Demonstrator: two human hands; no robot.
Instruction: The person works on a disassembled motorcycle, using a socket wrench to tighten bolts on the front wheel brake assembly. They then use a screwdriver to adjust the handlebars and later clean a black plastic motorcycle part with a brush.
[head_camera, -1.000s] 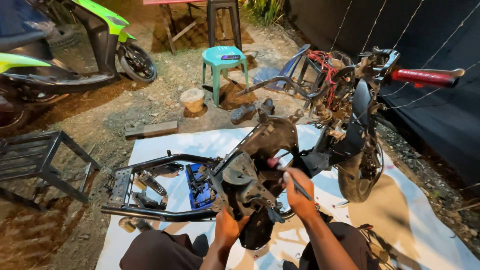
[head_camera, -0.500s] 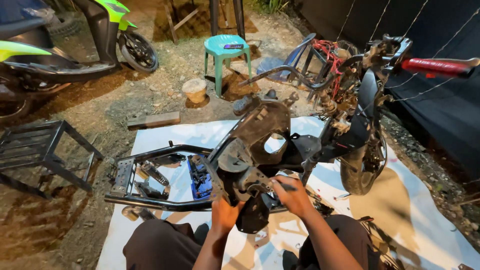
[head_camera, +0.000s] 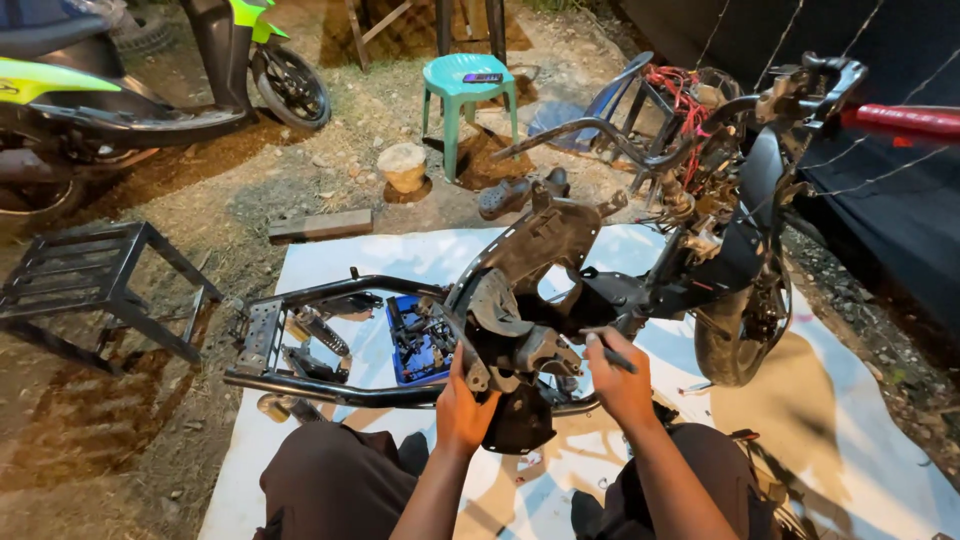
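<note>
Black steel fills my view: a stripped scooter frame (head_camera: 560, 300) lies across a white sheet (head_camera: 860, 440) on the dirt. I have my left hand (head_camera: 463, 408) clamped on a grey metal bracket (head_camera: 478, 372) at the frame's middle, fingers wrapped over its lower edge and the thumb up along its side. My right hand (head_camera: 620, 378) is just to the right of that grip, closed around a thin dark tool (head_camera: 608, 352); I cannot tell what kind of tool it is. Its tip points left at the engine mount area between my two hands.

Just left of my left hand, inside the frame rails, sits a blue tray (head_camera: 418, 340) of small parts. Further left, well apart from the grip, stands a black metal rack (head_camera: 90, 285). Beyond my right hand the frame rises to the front wheel (head_camera: 735, 330) and the handlebar with a red grip (head_camera: 905, 120). Far ahead of both hands I see a teal plastic stool (head_camera: 470, 85), and to its left a green and black scooter (head_camera: 120, 80). My knees in dark trousers (head_camera: 330, 480) rest on the sheet below the hands.
</note>
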